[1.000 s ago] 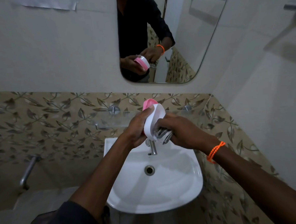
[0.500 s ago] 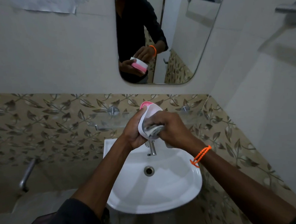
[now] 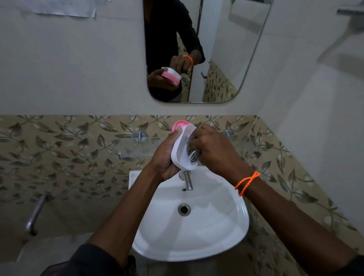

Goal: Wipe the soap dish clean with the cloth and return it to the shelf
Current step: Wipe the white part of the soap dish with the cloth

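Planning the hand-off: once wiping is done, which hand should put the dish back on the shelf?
Left, probably. The left hand already grips the dish, just in front of the glass shelf. The right hand is busy with the cloth.

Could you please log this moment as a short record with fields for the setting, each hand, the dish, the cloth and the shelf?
setting: bathroom, above a white washbasin with a tap
left hand: grips the soap dish from behind
right hand: presses the cloth into the dish
soap dish: white shell, pink part at top, tilted on edge
cloth: grey, bunched, mostly hidden
glass shelf: on the wall behind, dish not on it
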